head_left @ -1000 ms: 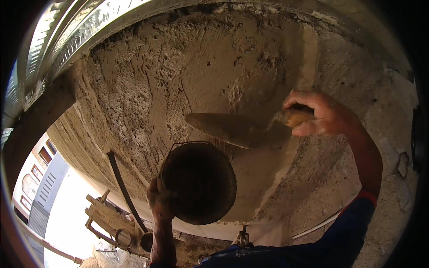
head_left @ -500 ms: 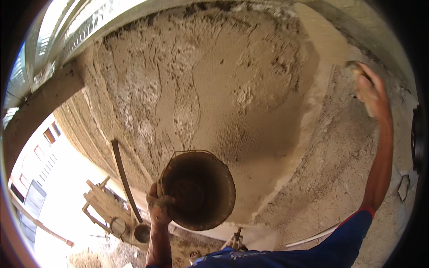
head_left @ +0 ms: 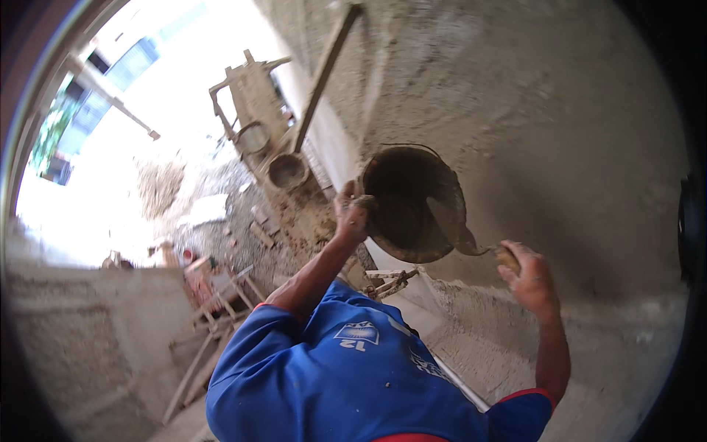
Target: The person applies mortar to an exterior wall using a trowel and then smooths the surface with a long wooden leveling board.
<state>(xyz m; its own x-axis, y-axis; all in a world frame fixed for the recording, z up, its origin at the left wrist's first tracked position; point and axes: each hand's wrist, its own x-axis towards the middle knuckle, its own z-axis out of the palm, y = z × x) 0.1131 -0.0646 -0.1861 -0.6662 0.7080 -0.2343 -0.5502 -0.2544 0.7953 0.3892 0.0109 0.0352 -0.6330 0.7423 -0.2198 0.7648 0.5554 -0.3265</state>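
Note:
My left hand (head_left: 352, 215) is closed on the near-left rim of a dark, mortar-crusted bucket (head_left: 401, 250), which is tilted so its mouth faces me. A thin wire handle curves over the bucket's far edge. In my right hand (head_left: 532, 283) is the wooden grip of a trowel (head_left: 451, 225). Its blade reaches over the bucket's right rim and into the mouth. The bucket's inside is dark, and I cannot tell how much mortar it holds. Behind both hands stands the wall (head_left: 582, 169), coated with grey-brown mortar.
A plank (head_left: 324, 77) leans against the wall beyond the bucket. Further left are a wooden bench or barrow-like frame (head_left: 254, 92), a round container (head_left: 287, 171) and rubble with a sand heap (head_left: 158, 184) on the ground. Wooden pieces (head_left: 213, 295) stand at the lower left.
My view has turned down and left. The trowel, earlier spread against the upper right of the wall, has come down into the bucket. My left hand keeps hold of the bucket.

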